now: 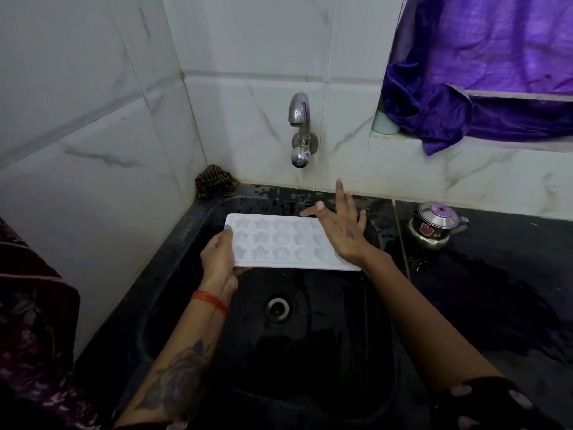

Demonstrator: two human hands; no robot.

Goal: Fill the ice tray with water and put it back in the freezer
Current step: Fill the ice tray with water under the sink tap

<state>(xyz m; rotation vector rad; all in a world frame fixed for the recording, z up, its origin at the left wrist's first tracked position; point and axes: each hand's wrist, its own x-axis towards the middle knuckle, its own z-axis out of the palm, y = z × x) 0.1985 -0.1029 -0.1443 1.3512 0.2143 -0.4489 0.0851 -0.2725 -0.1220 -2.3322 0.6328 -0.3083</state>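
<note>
While the left hand (217, 259) carries the whole ice tray (288, 243) by its left short end, thumb curled over the rim and fingers tucked beneath, I read this as the step just ahead of filling: the tray sits roughly level above the black sink (173, 243), below and in front of the steel wall tap (300, 128), and I see no water running. I cannot tell whether the star and round cells hold any water yet; they look pale and dry, but the light is poor

From where I sit the first worry is that one-ended hold. Once water goes in, the far end will get heavy, and I would expect the tray to sag or tip to the right and spill into the drain (277, 308) unless a second support comes under it

The right hand (341, 231) hovers over the tray's right end with fingers spread wide, holding nothing, pointed toward the tap. If it opens the tap hard, I judge the stream would splash out of the shallow cells rather than settle in them

Further right, the counter (496, 290) looks wet near the small steel pressure cooker (434, 225), so setting a full tray down there could let it slide
</note>
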